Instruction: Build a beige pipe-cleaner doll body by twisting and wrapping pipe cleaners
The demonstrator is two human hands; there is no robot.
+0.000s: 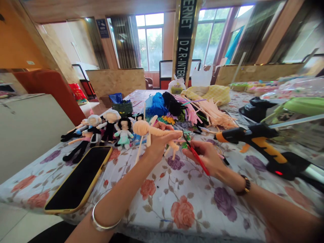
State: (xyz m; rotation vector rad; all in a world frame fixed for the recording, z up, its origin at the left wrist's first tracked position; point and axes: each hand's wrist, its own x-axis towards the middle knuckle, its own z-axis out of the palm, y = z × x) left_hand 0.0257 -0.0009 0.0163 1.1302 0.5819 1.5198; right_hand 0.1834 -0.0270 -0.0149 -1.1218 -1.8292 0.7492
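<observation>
My left hand (160,140) is closed around a peach doll body (141,128) of fuzzy pipe cleaner, its round head sticking out to the left and a limb reaching right. Another peach limb (173,147) hangs below the fingers. In my right hand (206,157) is a pair of scissors (197,158) with red handles. Their dark blades point up and left, close to the end of the doll's right-hand limb; I cannot tell whether they touch it. My palm hides part of the body.
Finished dolls (124,133) sit at the left behind a yellow-cased phone (81,179). Bundles of pipe cleaners (212,113) lie at the back, near a dark green basket (123,108). A black-and-orange glue gun (265,148) with a red light stands at the right on the flowered tablecloth (162,202).
</observation>
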